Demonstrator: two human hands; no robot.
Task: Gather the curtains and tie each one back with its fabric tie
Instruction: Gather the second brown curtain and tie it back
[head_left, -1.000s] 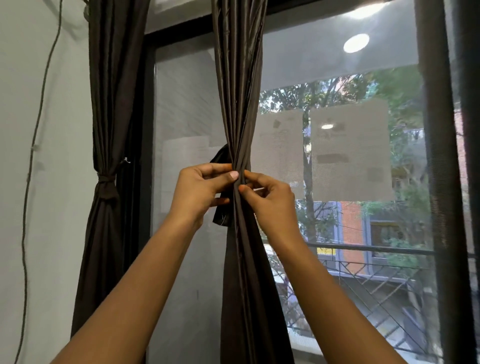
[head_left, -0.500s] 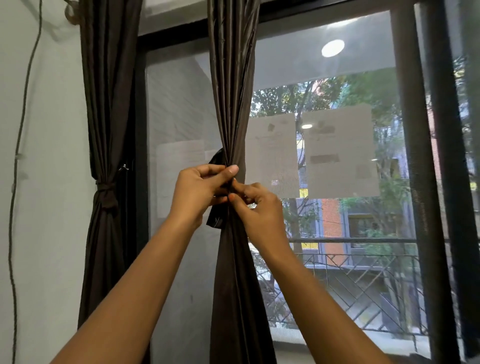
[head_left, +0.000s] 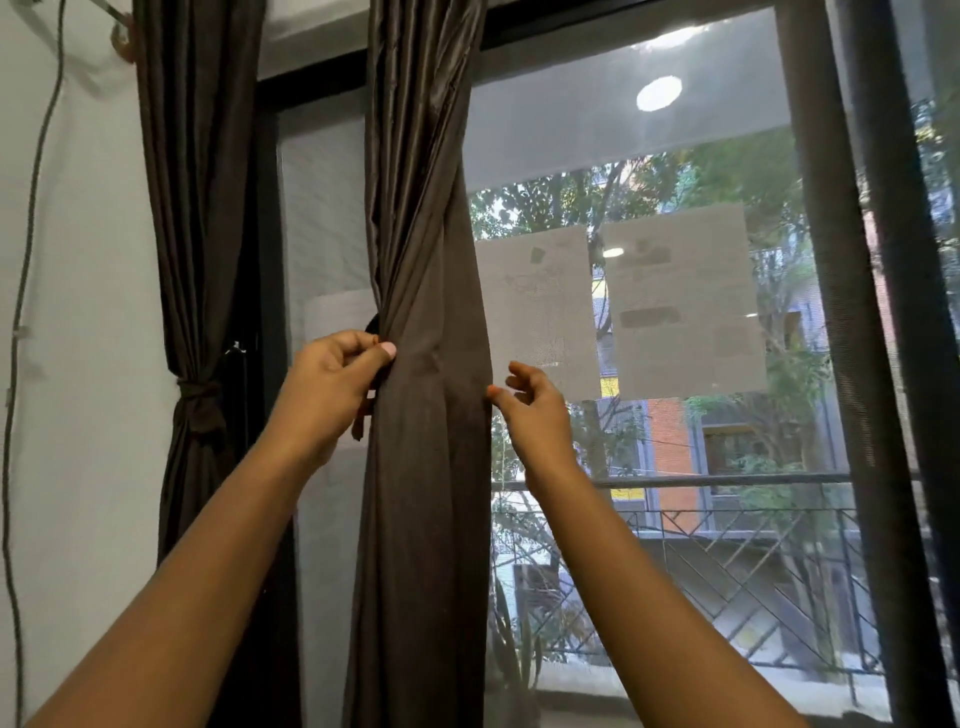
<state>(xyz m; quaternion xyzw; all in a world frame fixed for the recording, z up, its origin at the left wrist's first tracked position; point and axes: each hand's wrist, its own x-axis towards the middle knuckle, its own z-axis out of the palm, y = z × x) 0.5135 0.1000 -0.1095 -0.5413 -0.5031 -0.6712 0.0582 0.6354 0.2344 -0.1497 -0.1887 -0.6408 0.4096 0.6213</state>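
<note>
The right hand (head_left: 535, 410) had let go, fingers loosely parted and holding nothing; the middle curtain (head_left: 421, 467) fanned wider, the left hand (head_left: 332, 384) still pinching its gathered edge (retying needed).

Dark brown, plain, faint satin sheen on upper folds: middle curtain (head_left: 421, 467). Same dark brown: left curtain (head_left: 202, 208), with fabric tie (head_left: 200, 397) in matching brown. Pale grey-white: wall (head_left: 88, 260) at left; dark cord (head_left: 21, 312) on it. Black: window frame (head_left: 831, 260). Pale grey with darker smudged patches: paper sheets (head_left: 680, 301) on glass. Far outside: green trees (head_left: 753, 171), orange-red building (head_left: 670, 452), dark railing (head_left: 753, 561) with diagonal lattice pattern.
</note>
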